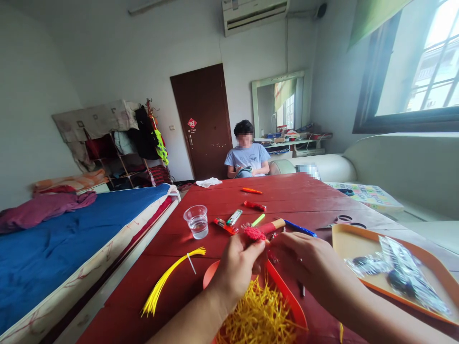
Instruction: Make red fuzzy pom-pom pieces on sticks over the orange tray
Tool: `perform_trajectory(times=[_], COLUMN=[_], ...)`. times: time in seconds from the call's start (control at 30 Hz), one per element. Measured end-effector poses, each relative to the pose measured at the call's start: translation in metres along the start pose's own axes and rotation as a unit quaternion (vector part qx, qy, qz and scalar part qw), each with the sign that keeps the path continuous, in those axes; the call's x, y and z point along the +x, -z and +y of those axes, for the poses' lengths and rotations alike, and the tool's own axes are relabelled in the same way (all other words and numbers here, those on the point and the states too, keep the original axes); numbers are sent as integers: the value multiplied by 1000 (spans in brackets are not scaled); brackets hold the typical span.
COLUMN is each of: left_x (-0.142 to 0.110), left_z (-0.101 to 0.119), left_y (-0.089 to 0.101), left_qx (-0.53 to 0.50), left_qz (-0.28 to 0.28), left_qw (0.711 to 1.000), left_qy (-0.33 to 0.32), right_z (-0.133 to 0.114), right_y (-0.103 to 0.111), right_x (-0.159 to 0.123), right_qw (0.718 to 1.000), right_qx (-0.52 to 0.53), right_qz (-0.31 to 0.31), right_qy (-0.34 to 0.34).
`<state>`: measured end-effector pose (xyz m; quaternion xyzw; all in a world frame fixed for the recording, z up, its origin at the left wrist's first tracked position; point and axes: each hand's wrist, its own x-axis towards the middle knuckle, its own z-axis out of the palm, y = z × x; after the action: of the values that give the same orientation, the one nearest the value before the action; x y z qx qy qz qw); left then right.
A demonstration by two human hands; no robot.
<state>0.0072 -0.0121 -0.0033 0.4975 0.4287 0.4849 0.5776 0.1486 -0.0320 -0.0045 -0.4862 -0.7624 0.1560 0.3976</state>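
A home, seemingly a bedroom: a blue-covered bed (111, 220) at nine o'clock (purple cloth (46, 210) bunched on top), a rack (123, 162) hung with clothes (144, 131) at ten, a framed mirror (265, 105) at one, a pale sofa (405, 167) at three.

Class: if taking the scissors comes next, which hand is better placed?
Probably the right hand: it is nearer the scissors, which lie by the tray, while the left hand grips the pink piece.
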Motion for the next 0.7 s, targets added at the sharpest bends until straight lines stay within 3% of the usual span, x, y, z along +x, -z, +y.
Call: perform_trajectory(times=[0.07, 0.17, 0.27, 0.43, 0.7], left_x=[-1, -2, -2, -3, 2], left_z=[6, 17, 28, 35, 42], left_y=[-2, -4, -5, -8, -11], left_qx=[-98, -278, -371, -390, -392], left_qz=[-5, -29, -37, -7, 9], left_qw=[995, 958, 925, 918, 918], left_qy=[26, 65, 76, 67, 66], right_z=[-4, -12, -19, -22, -22], right_y=[-1, -3, -5, -9, -11], right_x=[0, -3, -7, -14, -14], right_qw=[998, 969, 948, 942, 968], right_qx=[56, 227, 301, 325, 249], right_qz=[-29, -82, -69, -41, -15], right_qy=[-19, -56, -74, -79, -30])
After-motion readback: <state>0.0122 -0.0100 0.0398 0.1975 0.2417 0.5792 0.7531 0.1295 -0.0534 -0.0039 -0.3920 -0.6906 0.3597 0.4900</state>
